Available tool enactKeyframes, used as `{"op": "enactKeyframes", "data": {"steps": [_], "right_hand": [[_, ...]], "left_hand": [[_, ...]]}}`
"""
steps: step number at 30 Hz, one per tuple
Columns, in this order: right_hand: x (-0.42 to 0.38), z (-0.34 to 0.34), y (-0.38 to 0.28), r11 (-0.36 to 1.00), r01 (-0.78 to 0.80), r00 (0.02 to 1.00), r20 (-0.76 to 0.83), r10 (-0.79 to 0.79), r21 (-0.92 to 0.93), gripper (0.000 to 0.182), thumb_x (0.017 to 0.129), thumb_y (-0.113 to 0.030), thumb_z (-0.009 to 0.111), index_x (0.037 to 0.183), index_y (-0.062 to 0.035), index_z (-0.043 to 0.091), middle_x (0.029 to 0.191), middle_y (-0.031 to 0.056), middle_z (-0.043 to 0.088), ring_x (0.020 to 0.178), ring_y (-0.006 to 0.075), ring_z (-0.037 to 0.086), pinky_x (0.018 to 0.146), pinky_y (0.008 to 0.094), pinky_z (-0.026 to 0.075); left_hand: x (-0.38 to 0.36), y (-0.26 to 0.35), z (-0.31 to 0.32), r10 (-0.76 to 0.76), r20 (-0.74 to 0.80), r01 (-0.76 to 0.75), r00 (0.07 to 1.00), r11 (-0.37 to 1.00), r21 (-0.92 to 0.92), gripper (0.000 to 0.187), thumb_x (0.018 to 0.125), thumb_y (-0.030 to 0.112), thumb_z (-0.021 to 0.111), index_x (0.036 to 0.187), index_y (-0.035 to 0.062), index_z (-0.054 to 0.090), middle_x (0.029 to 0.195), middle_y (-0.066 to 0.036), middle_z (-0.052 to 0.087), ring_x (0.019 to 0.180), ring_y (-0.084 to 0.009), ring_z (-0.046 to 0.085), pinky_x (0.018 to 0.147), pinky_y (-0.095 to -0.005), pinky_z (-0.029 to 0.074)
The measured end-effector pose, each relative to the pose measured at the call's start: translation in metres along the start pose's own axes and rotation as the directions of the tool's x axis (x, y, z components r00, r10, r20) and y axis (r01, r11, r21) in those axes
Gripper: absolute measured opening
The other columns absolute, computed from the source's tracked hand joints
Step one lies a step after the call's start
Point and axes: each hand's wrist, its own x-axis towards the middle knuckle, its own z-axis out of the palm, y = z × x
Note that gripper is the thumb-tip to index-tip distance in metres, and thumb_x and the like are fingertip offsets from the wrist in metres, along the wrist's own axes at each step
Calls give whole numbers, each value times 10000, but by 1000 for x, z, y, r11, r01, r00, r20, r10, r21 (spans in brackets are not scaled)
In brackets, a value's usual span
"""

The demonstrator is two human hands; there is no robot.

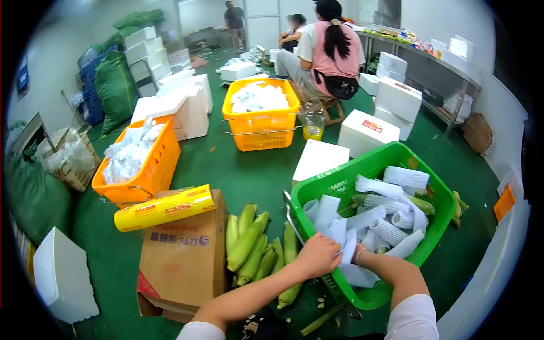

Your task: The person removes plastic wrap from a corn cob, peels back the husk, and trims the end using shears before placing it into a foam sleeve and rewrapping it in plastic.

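A green basket (436, 226) in front of me holds several ears of corn (420, 205) in white foam net sleeves (390, 232). My left hand (318, 256) is closed at the basket's near left rim, with its fingertips on a white foam net sleeve (349, 246). Close beside it, my right hand (359, 256) reaches over the rim into the basket; its fingers are hidden among the sleeves. Left of the basket, unsleeved green corn ears (248, 249) lie in a pile on the floor.
A cardboard box (178, 255) carries a yellow film roll (164, 208). Two orange baskets (260, 136) (161, 164) hold white-wrapped items. White foam boxes (368, 133) stand beyond the green basket. A person in a pink vest (334, 56) sits ahead; other people are farther back.
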Motion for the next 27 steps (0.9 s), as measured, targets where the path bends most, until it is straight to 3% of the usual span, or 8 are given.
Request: {"op": "enactKeyframes", "data": {"steps": [2,5,7,12,18,19,22,27], "right_hand": [[12,23,-5,997,-24,968,-248,42,74,443,906,-315,388,1287,-155,548,1338,106,526,1265,251,456,1055,432,308],[-11,11,2,987,147,890,429,-158,58,390,917,-298,425,1262,-173,557,1260,92,588,1186,240,535,982,396,377],[-24,-129,-15,992,123,745,661,-90,-4,331,864,-266,566,1184,-193,615,1186,77,636,1091,255,604,921,407,411],[-52,-189,5,968,-135,731,639,240,-209,376,762,-278,683,1096,-105,667,1105,105,671,1007,292,643,824,454,480],[-150,-348,29,726,-684,695,364,620,69,728,575,-519,765,1064,-10,585,957,186,674,888,313,663,775,400,522],[-165,-353,25,727,-684,693,362,623,61,728,575,-519,765,1064,-10,585,957,186,674,888,313,663,775,400,522],[-192,-355,-11,436,-533,633,0,774,725,708,560,-411,770,1054,38,537,928,252,649,852,374,650,780,420,515],[-171,-367,-73,268,-348,601,-5,799,899,710,602,-331,799,1136,28,497,986,209,640,907,315,634,829,374,494]], "left_hand": [[-2,0,0,-9,-22,9,1000,1000,19,144,786,201,604,726,70,602,662,-76,560,688,-246,564,689,-364,397],[-5,1,3,16,-84,-15,996,1000,16,169,789,203,594,710,54,599,657,-90,562,680,-252,558,702,-365,397],[-4,-1,4,3,-59,-1,998,1000,28,179,788,209,591,708,50,605,659,-96,573,683,-262,556,711,-374,399],[-3,-2,6,-6,-53,8,999,999,36,214,798,233,571,692,52,606,658,-99,584,709,-283,559,728,-389,401],[-9,-6,5,-4,-62,4,998,1000,-4,227,798,261,574,714,58,631,680,-99,604,731,-286,562,792,-392,398],[-10,-7,2,-3,-70,3,998,1000,-7,227,798,261,574,714,58,631,680,-99,604,731,-286,562,792,-392,398],[-5,-5,-11,-181,18,176,983,921,-348,243,824,287,614,830,49,665,742,-118,639,754,-274,615,751,-382,462],[19,50,-67,-305,124,258,944,452,-854,414,916,402,571,1111,37,561,728,-33,584,611,-108,533,544,-256,457]]}}
